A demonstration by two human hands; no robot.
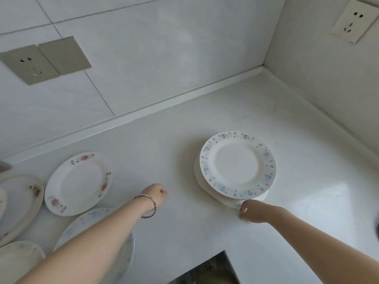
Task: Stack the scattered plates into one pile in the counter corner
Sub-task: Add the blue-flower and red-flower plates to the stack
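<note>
A pile of plates point(207, 188) stands on the white counter point(164, 140), right of the middle and short of the corner; its top plate point(238, 165) has a blue flower rim. My right hand point(253, 211) is at the pile's near edge, fingers curled around the rim of a lower plate. My left hand point(156, 194), with a bracelet on the wrist, rests curled into a fist on the bare counter, holding nothing. To the left lie loose plates: a red-flower plate point(77, 183), a second red-flower plate point(18, 203), a faint blue-patterned plate point(92, 217) partly under my left forearm, and a plain plate point(18, 261).
The counter corner point(264, 70) lies beyond the pile, between tiled walls. Wall sockets sit at the left point(28, 64) and upper right point(352, 21). A cut-out in the counter's front edge point(211, 269) opens near the bottom. Something dark point(377, 228) shows at the right edge.
</note>
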